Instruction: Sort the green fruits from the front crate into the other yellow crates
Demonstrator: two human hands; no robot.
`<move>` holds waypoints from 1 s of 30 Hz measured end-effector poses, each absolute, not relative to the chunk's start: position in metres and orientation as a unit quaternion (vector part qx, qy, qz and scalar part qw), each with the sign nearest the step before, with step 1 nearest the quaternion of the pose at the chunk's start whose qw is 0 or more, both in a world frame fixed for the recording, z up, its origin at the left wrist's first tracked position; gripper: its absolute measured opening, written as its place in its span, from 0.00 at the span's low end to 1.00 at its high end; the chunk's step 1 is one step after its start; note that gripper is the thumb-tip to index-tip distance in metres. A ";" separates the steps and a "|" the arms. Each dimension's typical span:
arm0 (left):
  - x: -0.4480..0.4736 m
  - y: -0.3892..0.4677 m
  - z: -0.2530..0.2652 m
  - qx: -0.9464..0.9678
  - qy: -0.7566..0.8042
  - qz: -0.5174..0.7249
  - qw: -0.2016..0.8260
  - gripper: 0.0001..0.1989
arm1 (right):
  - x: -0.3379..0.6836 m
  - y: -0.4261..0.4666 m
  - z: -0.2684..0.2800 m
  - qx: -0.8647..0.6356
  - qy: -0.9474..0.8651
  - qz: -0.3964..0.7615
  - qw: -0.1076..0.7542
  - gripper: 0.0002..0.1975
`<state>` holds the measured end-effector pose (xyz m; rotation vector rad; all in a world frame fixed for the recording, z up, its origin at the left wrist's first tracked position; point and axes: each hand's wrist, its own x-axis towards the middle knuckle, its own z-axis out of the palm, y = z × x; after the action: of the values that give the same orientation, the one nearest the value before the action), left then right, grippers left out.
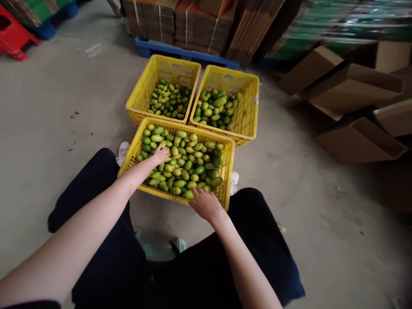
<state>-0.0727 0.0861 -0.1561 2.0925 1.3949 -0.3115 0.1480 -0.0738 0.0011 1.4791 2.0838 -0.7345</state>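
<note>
Between my knees stands a yellow plastic crate (232, 171) with slotted walls, holding a thick layer of oval green and yellowish fruits (185, 163) that look like small mangoes. My left hand (161, 154) reaches over its left part, fingers stretched out at the fruits; I cannot tell whether it touches them. At the near right rim, my right hand (206, 203) is spread just above the fruits, with none seen in its grasp. Beyond are two more yellow crates, the left one (137, 96) and the right one (254, 101), each partly filled with similar fruits.
Behind the crates, bundled flat cardboard (196, 28) rests on a blue pallet (180, 52). Open cardboard boxes (357, 94) lie piled at the right. A red plastic stool (14, 32) is at the far left. Grey concrete floor (64, 103) surrounds the crates.
</note>
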 end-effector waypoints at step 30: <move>-0.105 0.004 -0.001 0.410 0.354 0.241 0.805 0.20 | 0.088 0.013 -0.130 0.733 0.603 -0.278 0.150 0.22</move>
<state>-0.1046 0.0036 -0.0013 0.8775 0.7575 0.5153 0.0876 0.0129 -0.1304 2.1046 1.7314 -0.7978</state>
